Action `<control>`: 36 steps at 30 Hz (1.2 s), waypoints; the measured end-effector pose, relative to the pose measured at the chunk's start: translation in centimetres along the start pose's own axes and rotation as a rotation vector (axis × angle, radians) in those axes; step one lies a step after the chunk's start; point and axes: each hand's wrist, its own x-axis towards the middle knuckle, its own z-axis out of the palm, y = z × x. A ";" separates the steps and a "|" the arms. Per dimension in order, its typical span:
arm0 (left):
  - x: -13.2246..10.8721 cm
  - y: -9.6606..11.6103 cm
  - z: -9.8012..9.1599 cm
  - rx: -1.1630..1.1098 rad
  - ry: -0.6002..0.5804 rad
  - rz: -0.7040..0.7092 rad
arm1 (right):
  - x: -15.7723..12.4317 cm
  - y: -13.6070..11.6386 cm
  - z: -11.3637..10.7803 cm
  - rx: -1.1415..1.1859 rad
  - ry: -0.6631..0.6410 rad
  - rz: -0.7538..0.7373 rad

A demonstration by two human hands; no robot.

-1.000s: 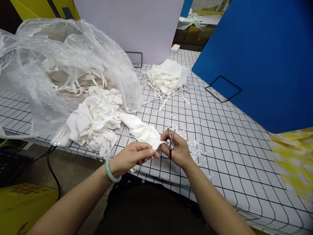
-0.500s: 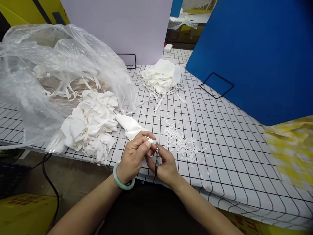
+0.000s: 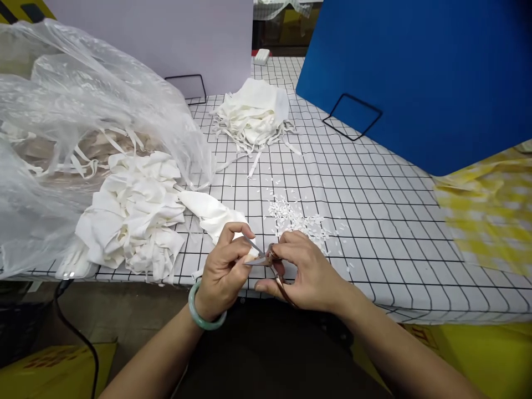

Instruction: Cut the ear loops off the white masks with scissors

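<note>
White cloth piece point(image 3: 210, 213), one: lying on the grid-patterned tablecloth point(image 3: 386, 238) near the front edge, its far end beside the crumpled heap, its near end running behind and into the fingers of the left hand.

Left hand point(image 3: 222, 269), one: closed, pinching a small white end of that piece between thumb and fingers; pale green bangle point(image 3: 201, 316) at the wrist.

Right hand point(image 3: 305, 269), one: curled about the handles of the scissors point(image 3: 261, 261). On my distant screen the blades stand parted, pointing at the left fingertips, with the pinched end close by; whether metal touches cloth, I cannot tell.

Crumpled white heap point(image 3: 133, 216), one: left of the left hand, at the mouth of a clear plastic bag point(image 3: 120, 83).

White stack with loose straps point(image 3: 253, 116), one: farther back, well apart from both hands.

White clippings point(image 3: 295, 216), many: scattered just beyond the right hand.

White power block point(image 3: 75, 265), one: at the table's front edge, partly under the heap, with a black cord point(image 3: 77, 330) hanging down.

Also logged by me: lilac panel point(image 3: 162, 39), blue panel point(image 3: 407, 72), yellow checked cloth point(image 3: 490, 205) at far right.
</note>
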 end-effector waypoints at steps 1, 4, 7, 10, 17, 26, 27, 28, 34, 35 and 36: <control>0.0 0.0 0.0 0.006 -0.004 0.001 | 0.0 0.0 0.0 0.001 0.000 -0.002; 0.1 0.0 0.0 0.037 -0.002 -0.013 | -0.1 0.1 0.0 0.006 0.012 -0.008; 0.2 0.0 0.1 0.038 0.002 -0.018 | 0.0 0.2 0.0 0.007 0.026 -0.005; 0.2 -0.2 0.2 0.012 -0.003 -0.005 | 0.0 0.2 0.0 0.014 0.040 0.000; 0.2 -0.5 0.4 -0.034 -0.008 0.018 | 0.0 0.3 0.2 0.010 0.085 -0.001; 1.7 -1.0 2.1 -0.032 -0.122 0.018 | -2.1 2.1 -0.1 -0.081 0.174 0.082; 2.0 -1.1 2.4 -0.041 -0.148 0.026 | -2.5 2.5 -0.2 -0.093 0.188 0.100; 2.3 -1.2 2.8 -0.048 -0.173 0.033 | -2.9 2.7 -0.3 -0.102 0.201 0.119; 3.7 -2.4 4.8 -0.102 -0.262 0.036 | -4.5 4.0 -0.7 -0.070 0.266 0.326; 3.8 -2.6 4.9 -0.104 -0.265 0.025 | -4.6 4.1 -0.8 -0.018 0.265 0.395; 3.9 -2.8 5.1 -0.098 -0.266 0.012 | -4.7 4.3 -0.9 0.059 0.262 0.474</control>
